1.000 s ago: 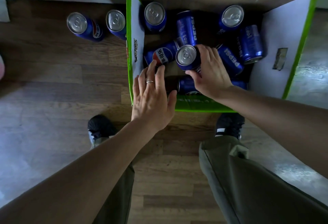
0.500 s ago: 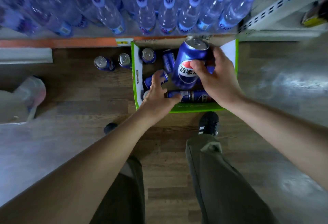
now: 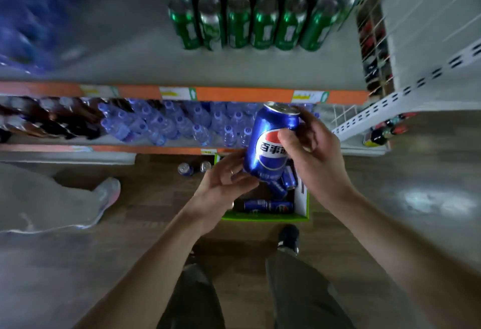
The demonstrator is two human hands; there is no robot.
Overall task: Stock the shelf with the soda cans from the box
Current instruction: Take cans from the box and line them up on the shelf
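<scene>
Your right hand [image 3: 309, 151] grips a blue soda can [image 3: 270, 141], lifted above the box [image 3: 303, 198] on the floor; your left hand [image 3: 223, 180] cups its base, fingers loosely curved. Next, carry it to the bare shelf [image 3: 125, 63] left of the green cans [image 3: 250, 21]. The far-left stock is blurred; your hands hide much of the box.

Beyond my hands the grey shelf board [image 3: 135, 68] carries rows of green cans [image 3: 250, 23], with orange price strips [image 3: 234, 93] along its edge. Below it stand water bottles [image 3: 169, 124] and dark bottles [image 3: 52, 120]. Beneath me lies wood-plank floor [image 3: 145, 198]; a white wire rack [image 3: 374, 117] juts out right of my hands.
</scene>
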